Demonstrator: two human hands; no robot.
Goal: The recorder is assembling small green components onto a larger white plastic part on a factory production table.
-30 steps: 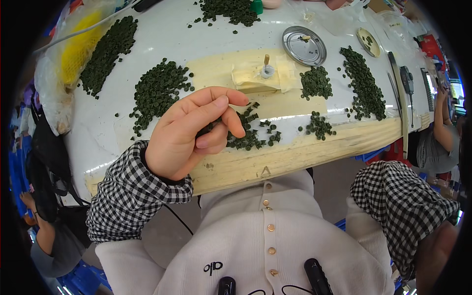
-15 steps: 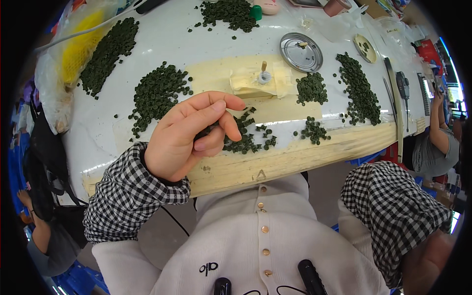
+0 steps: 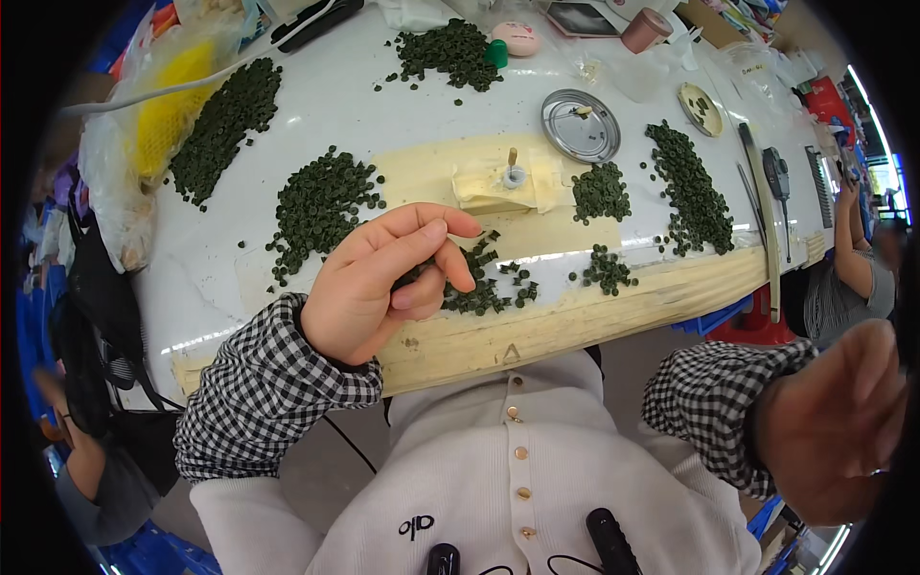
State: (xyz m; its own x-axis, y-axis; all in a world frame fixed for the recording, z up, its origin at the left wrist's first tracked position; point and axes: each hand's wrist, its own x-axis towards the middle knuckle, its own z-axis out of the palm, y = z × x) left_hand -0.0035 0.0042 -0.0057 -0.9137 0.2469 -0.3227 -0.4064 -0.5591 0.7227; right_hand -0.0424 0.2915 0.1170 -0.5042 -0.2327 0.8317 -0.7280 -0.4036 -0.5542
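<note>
My left hand [image 3: 388,278] is held above the near edge of the table, fingers curled and the thumb close to the index finger. Small dark green pieces show in the gap of its curled fingers, and a dark speck sits by the index fingertip. Just beyond it lies a loose pile of small dark green caps [image 3: 489,292]. A taped, cream-coloured block [image 3: 494,195] stands past that, with a pale ring and a thin brown peg [image 3: 514,156] on it. Off the table at the far right, my right hand [image 3: 834,422] is raised and smeared by motion.
More green piles lie left [image 3: 321,206], far back [image 3: 450,53] and right [image 3: 690,187]. A round metal lid [image 3: 581,126] and a cream dish [image 3: 701,109] sit behind. Tweezers [image 3: 752,196] and a screwdriver-like tool [image 3: 781,182] lie right. Plastic bags [image 3: 120,182] crowd the left; other people sit at both sides.
My right hand has swung up and inward from the lower right rim, showing more of itself. My left hand keeps its pose over the caps. The whole view has shifted slightly.
</note>
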